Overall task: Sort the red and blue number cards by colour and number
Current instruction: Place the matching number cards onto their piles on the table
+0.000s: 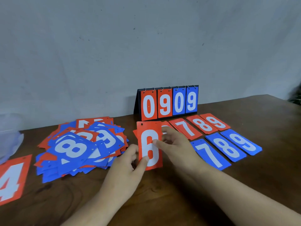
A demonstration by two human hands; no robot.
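I find the red rectangular card with a white 6 (149, 149) lying with its long axis near-to-far. The left hand (130, 162) pinches its near left edge and the right hand (175, 144) pinches its right edge. The red 7 card (185, 129) lies just to the right, nearer the right hand.

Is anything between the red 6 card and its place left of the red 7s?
Only the right hand, gripping the red 6 card's edge, covers the red card left of the red 7 pile; nothing else visible.

Brown wooden table (57, 201), mixed card pile (81, 147), red 4 (13, 178), scoreboard (169, 102), red 7-9 row (203, 124), blue 7-9 row (226, 147), clear tub (9, 136) at left edge
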